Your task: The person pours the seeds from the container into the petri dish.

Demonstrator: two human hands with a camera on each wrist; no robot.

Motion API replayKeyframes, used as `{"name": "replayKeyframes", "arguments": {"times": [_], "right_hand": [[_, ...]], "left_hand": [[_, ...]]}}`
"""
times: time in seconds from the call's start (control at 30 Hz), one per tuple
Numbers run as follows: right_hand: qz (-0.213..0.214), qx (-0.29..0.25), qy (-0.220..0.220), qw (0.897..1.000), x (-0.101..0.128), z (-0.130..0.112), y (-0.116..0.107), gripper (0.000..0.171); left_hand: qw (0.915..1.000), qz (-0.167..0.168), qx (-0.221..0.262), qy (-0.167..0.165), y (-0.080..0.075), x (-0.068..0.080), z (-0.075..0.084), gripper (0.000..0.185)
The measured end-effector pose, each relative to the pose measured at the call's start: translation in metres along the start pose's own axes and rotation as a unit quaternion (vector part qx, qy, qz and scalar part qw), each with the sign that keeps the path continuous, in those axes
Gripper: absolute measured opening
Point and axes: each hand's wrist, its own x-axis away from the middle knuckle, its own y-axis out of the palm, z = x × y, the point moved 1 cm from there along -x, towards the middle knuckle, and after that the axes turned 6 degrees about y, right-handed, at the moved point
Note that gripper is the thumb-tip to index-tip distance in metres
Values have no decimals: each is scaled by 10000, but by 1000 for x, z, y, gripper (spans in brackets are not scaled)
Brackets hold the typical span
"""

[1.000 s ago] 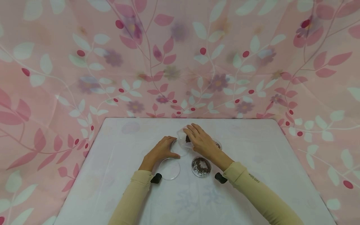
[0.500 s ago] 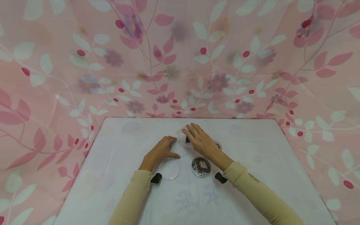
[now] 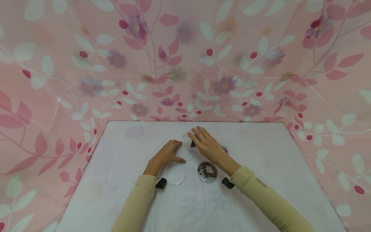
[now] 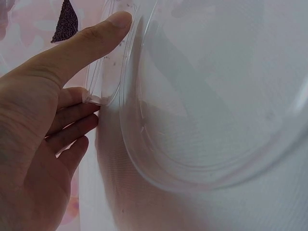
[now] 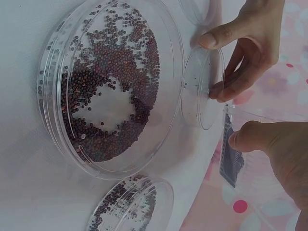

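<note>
Item: tilted clear dish [image 3: 189, 140], held above the table [image 3: 275, 154] at centre, its dark seeds gathered at the low edge. It lies at about 1 o'clock from the flat empty dish [image 3: 186, 152], the two nearly touching; the tilt leans toward 7 o'clock, onto that dish.

Right hand [image 3: 207, 145]: fingers curled over the tilted dish, pinching its rim; approaches from 4 o'clock. Nearer hand to the seeds.

Left hand [image 3: 165, 156]: thumb and fingertips pinch the rim of the flat empty dish at its 9 o'clock side, steadying it on the table.

Nearby: second empty dish [image 3: 174, 173] at 7 o'clock; full seed dish [image 3: 207, 171] at 5 o'clock; part-hidden seed dish [image 3: 224, 149] at 3 o'clock.
</note>
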Motion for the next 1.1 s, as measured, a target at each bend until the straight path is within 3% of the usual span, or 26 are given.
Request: {"name": "replayKeyframes", "arguments": {"times": [0.4, 1.1], "right_hand": [[-7, 169, -6, 9999, 1, 1, 2, 64], [201, -51, 12, 9998, 4, 3, 4, 76]], "left_hand": [[10000, 25, -19, 90, 0, -1, -1, 92], [10000, 13, -33, 46, 1, -1, 1, 91]]}}
